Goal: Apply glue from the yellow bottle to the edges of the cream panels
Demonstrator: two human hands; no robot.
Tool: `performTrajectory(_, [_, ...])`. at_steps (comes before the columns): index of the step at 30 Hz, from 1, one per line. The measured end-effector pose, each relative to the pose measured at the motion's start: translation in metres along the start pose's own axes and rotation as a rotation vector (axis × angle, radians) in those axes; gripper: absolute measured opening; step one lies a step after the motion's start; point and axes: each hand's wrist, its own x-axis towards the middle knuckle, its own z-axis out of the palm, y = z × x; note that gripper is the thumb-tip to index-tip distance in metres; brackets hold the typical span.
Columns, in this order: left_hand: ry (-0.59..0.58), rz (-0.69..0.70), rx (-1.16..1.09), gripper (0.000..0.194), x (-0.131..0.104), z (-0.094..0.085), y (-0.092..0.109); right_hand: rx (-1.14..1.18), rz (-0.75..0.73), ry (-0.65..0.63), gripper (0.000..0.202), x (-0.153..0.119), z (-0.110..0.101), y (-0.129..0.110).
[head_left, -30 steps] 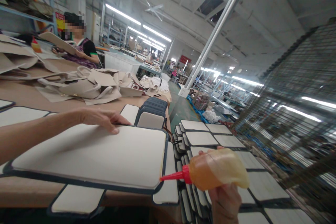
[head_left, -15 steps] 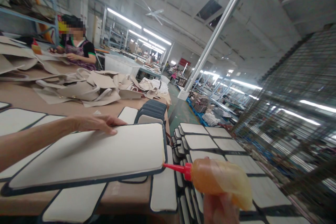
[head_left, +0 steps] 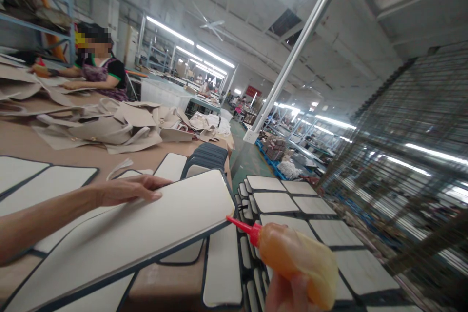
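My left hand (head_left: 127, 190) grips the far edge of a long cream panel (head_left: 157, 224) with a dark border, thumb on top and fingers partly hidden behind it. The panel is tilted above the table. At the lower right, my right hand (head_left: 288, 292) is wrapped round a squeeze bottle (head_left: 296, 258) of amber liquid. Its red nozzle tip points left and is at the panel's right edge, close to the near corner. Other cream panels (head_left: 223, 268) lie beneath and around the held one.
Stacked dark-edged panels (head_left: 278, 202) stand at the right, beside a wire mesh rack (head_left: 413, 107). Beige pieces (head_left: 98, 129) are heaped across the table (head_left: 91, 156). A person (head_left: 98, 68) works at the far left with another bottle (head_left: 41, 69).
The panel has tilted more steeply, its near left end lower. The bottle has shifted left and its nozzle slants more along the panel's edge. The other person's bottle has moved left and lower.
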Motion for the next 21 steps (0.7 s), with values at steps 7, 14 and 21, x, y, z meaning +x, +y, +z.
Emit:
performTrajectory(7, [0.010,0.004,-0.041,0.064,0.001,0.007,-0.007,0.033,-0.079,0.020,0.048,0.000,0.001,0.004])
performTrajectory(14, [-0.020,0.014,-0.074,0.065,0.002,0.016,-0.010,0.028,-0.090,-0.022,0.056,0.002,0.000,0.007])
performTrajectory(21, [0.000,0.030,-0.079,0.072,0.000,0.023,-0.013,0.023,-0.098,-0.096,0.047,0.001,-0.009,0.013])
